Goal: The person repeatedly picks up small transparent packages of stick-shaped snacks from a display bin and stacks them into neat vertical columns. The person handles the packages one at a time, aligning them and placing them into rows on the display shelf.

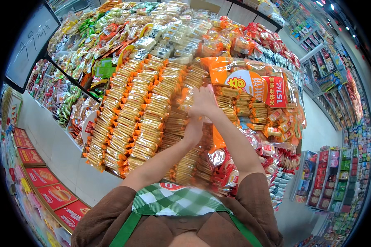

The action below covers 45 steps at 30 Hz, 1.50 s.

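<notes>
Rows of rice crackers in clear packets with orange ends (131,114) are packed tightly on the display stand before me. A large orange-and-clear plastic bag of rice cracker packets (266,86) lies on the right, over other goods. My right hand (204,100) is at the bag's left edge, its fingers bent by a pink edge and several cracker packets; its grasp is unclear. Just below, my left hand (194,131) reaches in above a row of crackers, its fingers mostly hidden behind my right wrist. Blur hides what either hand holds.
Red-and-clear snack packets (232,173) lie under the bag's near side. Heaps of mixed snacks (102,40) cover the far stand. A handwritten sign (32,46) on a black pole (71,77) rises at left. Stocked shelves (327,179) stand across the aisle at right.
</notes>
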Available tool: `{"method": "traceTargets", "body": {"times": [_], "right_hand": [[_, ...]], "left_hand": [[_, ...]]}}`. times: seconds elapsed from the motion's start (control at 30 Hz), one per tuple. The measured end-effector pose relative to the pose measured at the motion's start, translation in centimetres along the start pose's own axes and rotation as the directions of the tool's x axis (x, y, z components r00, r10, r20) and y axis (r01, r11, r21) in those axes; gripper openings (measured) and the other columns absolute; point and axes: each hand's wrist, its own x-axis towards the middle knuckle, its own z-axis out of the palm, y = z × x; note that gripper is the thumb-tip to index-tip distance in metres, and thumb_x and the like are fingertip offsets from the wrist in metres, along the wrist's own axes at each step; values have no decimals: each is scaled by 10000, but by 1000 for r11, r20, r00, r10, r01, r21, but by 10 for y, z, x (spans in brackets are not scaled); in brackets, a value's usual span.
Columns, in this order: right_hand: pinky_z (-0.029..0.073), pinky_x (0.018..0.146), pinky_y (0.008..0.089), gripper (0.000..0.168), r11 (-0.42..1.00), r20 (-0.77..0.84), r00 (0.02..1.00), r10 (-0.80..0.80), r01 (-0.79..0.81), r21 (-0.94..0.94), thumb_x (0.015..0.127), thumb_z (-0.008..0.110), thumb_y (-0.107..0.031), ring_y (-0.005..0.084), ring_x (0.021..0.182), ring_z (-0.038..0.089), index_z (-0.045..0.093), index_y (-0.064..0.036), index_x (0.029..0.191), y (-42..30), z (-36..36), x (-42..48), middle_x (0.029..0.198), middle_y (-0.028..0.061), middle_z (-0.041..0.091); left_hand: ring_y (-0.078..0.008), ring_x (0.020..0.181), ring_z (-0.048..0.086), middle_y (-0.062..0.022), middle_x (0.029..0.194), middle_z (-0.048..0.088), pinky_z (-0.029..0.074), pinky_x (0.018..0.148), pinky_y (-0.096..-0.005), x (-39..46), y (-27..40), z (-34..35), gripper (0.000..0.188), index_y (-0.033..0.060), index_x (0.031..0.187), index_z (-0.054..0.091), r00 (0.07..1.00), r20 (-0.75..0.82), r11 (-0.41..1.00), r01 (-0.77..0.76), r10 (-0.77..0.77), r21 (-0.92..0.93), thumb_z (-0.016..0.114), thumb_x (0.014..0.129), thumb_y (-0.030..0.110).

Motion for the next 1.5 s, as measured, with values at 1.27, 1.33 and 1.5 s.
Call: {"method": "traceTargets", "body": {"times": [1.27, 1.33, 1.5], "right_hand": [[447, 879, 395, 283, 959, -453, 891, 34, 98, 265, 764, 582, -68, 313, 997, 568, 621, -54, 1044, 139, 15, -8, 1044, 139, 618], [457, 859, 398, 272, 997, -539, 842, -21, 58, 52, 766, 582, -74, 311, 987, 573, 619, -71, 1036, 159, 38, -19, 1005, 143, 625], [460, 832, 418, 278, 970, -574, 809, 127, 19, 241, 775, 608, -104, 344, 949, 577, 604, -61, 1049, 180, 48, -24, 975, 149, 629]], "left_hand": [[-379, 1348, 216, -182, 1424, 304, 181, 1107, -473, 42, 5, -65, 624, 64, 1362, 330, 991, -43, 984, -117, 124, 137, 532, 773, 52], [-361, 1387, 132, -146, 1470, 258, 124, 1128, -465, 46, 23, -67, 688, 95, 1407, 296, 987, 123, 978, -120, 99, 173, 497, 757, -5], [-374, 1387, 121, -145, 1430, 336, 90, 1110, -546, 32, 9, -27, 633, 98, 1360, 382, 908, 410, 980, -150, 84, 132, 548, 751, 47]]}}
